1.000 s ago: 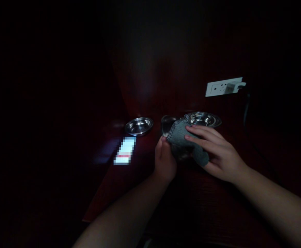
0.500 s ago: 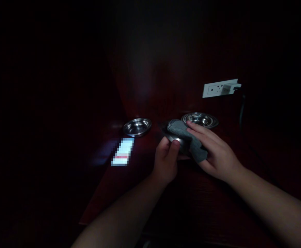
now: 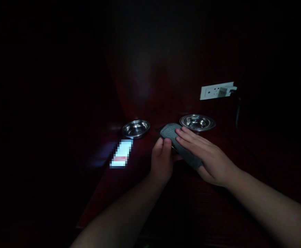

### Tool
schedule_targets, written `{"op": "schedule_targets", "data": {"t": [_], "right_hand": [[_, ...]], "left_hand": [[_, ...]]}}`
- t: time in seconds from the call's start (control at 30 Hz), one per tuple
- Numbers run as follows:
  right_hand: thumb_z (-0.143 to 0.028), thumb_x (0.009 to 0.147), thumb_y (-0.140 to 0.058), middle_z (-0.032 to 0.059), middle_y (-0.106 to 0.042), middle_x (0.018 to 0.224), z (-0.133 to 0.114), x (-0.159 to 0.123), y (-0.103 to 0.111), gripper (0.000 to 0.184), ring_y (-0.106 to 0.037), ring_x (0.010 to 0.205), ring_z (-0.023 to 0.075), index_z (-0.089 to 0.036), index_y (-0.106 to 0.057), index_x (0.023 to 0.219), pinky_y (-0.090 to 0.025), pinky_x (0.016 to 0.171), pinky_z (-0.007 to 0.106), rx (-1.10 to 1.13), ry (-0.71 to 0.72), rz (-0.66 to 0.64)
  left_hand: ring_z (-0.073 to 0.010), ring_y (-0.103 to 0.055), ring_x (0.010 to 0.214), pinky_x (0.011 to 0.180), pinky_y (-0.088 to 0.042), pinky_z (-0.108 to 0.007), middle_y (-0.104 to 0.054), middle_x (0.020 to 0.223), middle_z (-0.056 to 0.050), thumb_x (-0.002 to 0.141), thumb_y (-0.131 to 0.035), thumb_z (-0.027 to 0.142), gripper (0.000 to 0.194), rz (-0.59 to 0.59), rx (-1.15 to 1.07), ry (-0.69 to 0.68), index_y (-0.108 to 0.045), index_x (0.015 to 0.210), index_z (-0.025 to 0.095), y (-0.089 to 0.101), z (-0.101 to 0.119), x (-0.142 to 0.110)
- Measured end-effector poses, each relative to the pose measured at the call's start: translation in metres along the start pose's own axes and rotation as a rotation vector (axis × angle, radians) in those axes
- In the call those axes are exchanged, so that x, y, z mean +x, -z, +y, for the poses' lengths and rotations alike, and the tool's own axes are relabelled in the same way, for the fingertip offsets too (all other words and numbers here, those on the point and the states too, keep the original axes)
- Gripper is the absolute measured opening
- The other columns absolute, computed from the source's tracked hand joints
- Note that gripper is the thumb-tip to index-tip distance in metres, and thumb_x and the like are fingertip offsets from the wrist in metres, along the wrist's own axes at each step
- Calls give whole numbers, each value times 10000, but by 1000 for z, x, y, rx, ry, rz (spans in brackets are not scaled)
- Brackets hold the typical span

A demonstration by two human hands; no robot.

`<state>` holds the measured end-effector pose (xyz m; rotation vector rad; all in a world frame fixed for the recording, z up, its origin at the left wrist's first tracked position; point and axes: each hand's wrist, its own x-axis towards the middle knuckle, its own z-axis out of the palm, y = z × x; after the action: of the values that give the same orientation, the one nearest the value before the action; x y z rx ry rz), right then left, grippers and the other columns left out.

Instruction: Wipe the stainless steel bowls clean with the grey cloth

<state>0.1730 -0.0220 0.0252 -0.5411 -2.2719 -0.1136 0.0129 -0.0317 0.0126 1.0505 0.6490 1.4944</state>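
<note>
My left hand (image 3: pixel 163 160) is closed on a metal dish, its thumb at the near edge. The dish is almost wholly hidden under a grey-green cloth (image 3: pixel 169 130) with a checked end. My right hand (image 3: pixel 208 155) holds this cloth and presses it over the dish, fingers laid along the top. Just behind the right fingers stand shiny metal dishes (image 3: pixel 211 124), seemingly stacked. Another shallow metal dish (image 3: pixel 136 129) lies to the left, apart from both hands.
A lit phone (image 3: pixel 122 153), its screen blurred out, lies on the dark red table (image 3: pixel 99 203) near its left edge. On the wall at the right is a white socket plate (image 3: pixel 207 92) with a plugged-in charger (image 3: pixel 225 91) and a hanging cable (image 3: pixel 237 117).
My right hand has shifted left and slightly down, spreading the cloth over the dish. The dish's metal side, visible before, is now mostly covered. The view has shifted slightly.
</note>
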Motion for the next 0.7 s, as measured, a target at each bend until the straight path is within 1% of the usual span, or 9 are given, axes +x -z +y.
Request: {"op": "schedule_targets", "data": {"t": [0.13,0.2,0.3,0.4,0.53,0.6,0.7], "right_hand": [[-91,727,-477,71,-362,1518,4,-1,2,756,-298,1408,291,-219,-359,1462,-349,1106,551,10,28,-17],[-87,716,-482,71,-377,1509,6,-2,2,754,-313,1402,288,-221,-381,1451,-352,1105,547,10,30,-18],[-84,708,-486,77,-397,1496,8,-2,1,740,-342,1388,284,-215,-415,1433,-364,1100,539,7,9,-7],[-69,715,-487,69,-403,1493,11,-4,-1,734,-361,1379,277,-228,-425,1429,-374,1101,528,0,-55,0],[-58,744,-487,80,-375,1509,18,-8,-6,714,-361,1380,275,-208,-412,1438,-364,1115,511,9,-142,23],[-72,781,-488,82,-369,1514,22,-10,-9,675,-363,1380,265,-200,-409,1439,-350,1128,499,27,-190,50],[-119,844,-484,89,-387,1504,26,-12,-14,595,-371,1377,255,-182,-418,1432,-329,1141,487,61,-274,108]], "left_hand": [[-195,-660,928,731,-564,-307,-666,1092,-94,874,-526,489,387,50,-67,16,-591,1086,171,0,2,3],[-201,-662,953,763,-562,-327,-666,1110,-105,885,-514,469,374,78,-103,20,-595,1079,160,0,4,5],[-201,-674,930,780,-561,-353,-671,1105,-121,897,-510,427,342,148,-147,19,-597,1063,142,2,8,10],[-202,-685,906,774,-562,-354,-671,1103,-139,906,-514,379,305,214,-199,4,-585,1061,126,6,11,15],[-222,-682,958,806,-556,-356,-646,1164,-166,909,-522,352,289,253,-284,-7,-570,1070,117,11,13,19],[-226,-677,981,821,-555,-357,-626,1206,-170,908,-527,339,284,264,-315,6,-569,1084,120,12,13,19],[-227,-668,1007,827,-558,-348,-611,1236,-174,912,-519,294,262,248,-338,25,-575,1094,113,12,13,20]]}}
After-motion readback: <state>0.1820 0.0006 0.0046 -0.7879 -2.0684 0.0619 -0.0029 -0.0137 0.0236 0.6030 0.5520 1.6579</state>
